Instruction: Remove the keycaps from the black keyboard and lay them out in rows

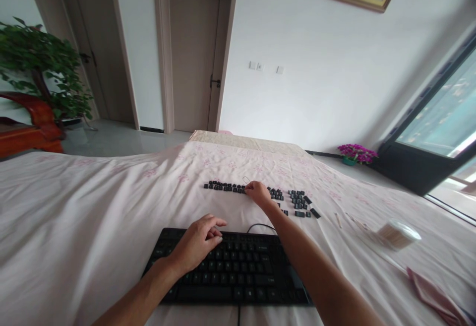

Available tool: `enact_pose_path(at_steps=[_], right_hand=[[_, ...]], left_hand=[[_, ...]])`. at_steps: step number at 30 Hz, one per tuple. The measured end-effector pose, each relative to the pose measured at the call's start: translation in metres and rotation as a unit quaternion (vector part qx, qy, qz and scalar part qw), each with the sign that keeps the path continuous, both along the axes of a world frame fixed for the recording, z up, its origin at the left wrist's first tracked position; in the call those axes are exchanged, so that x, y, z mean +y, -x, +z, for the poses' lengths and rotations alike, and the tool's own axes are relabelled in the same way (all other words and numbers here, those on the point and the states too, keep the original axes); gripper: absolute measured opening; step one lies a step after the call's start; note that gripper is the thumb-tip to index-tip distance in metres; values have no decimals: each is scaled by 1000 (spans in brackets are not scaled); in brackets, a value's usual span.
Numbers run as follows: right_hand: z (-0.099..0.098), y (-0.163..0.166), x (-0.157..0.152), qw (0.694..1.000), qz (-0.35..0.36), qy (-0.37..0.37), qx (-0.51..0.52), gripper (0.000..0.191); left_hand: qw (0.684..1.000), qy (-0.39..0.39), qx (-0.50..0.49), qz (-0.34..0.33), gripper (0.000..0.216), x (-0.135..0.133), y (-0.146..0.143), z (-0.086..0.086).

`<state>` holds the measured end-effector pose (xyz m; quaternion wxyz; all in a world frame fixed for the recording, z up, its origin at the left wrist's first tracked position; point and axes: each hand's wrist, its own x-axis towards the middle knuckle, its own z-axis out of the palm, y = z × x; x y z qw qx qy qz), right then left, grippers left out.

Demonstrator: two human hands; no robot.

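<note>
We held our left hand loosely spread over 1 computer keyboard and our right hand at the loose keycaps, but couldn't tell its grip.

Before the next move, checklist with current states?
1. Keyboard flat on the cloth: ok.
2. Left hand clear of the keyboard: not ok, it is over the keys.
3. Right hand at the loose keycaps: ok, fingers at the row beyond the keyboard.
4. Keycap gripped in the right fingers: cannot tell, too small.
5. Tub apart from the keycaps: ok, off to the right.
</note>
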<state>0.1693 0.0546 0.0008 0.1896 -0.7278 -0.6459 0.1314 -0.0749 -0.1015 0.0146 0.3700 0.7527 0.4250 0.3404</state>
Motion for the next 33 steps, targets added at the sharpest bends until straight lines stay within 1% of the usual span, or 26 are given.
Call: enact_pose_path(at_steps=[3, 6, 7, 9, 12, 13, 14, 16, 18, 20, 22, 24, 28, 33], right_hand=[[4, 1, -3, 1000, 7, -16, 15, 17], [15, 3, -11, 998, 22, -41, 35, 19], [21, 4, -16, 997, 30, -48, 45, 22], [33, 8, -28, 994, 55, -61, 70, 37], [54, 16, -57, 982, 121, -83, 122, 55], [60, 18, -68, 966, 178, -113, 152, 55], [66, 20, -80, 953, 215, -133, 167, 55], [73, 24, -105, 943, 234, -131, 195, 56], [75, 28, -126, 935, 241, -106, 239, 53], [71, 32, -143, 918, 260, -80, 288, 49], [66, 35, -154, 899, 288, -60, 324, 45], [60, 38, -161, 888, 309, -46, 337, 45], [54, 44, -169, 893, 322, -47, 311, 46], [49, 52, -171, 900, 350, -66, 252, 45]], left_hand=[[1000, -3, 2, -2, 37, 0, 0, 0], [1000, -7, 7, -2, 36, 0, 1, -1], [1000, -9, 8, -2, 35, 0, 1, -1], [1000, -11, 11, -2, 34, 1, 1, -2], [1000, -9, 20, -11, 30, 3, 2, -3], [1000, -6, 25, -13, 29, 3, 2, -3], [999, -3, 33, -16, 28, 3, 2, -2], [998, -1, 53, -21, 27, 3, 2, -1], [997, -9, 79, -23, 27, 2, 0, 1], [994, -22, 106, -23, 30, 1, -3, 3], [991, -32, 127, -22, 34, 0, -6, 4], [990, -33, 138, -25, 37, 0, -8, 4], [989, -37, 139, -28, 28, 0, -8, 4], [990, -59, 116, -54, 15, -2, -5, 6]])
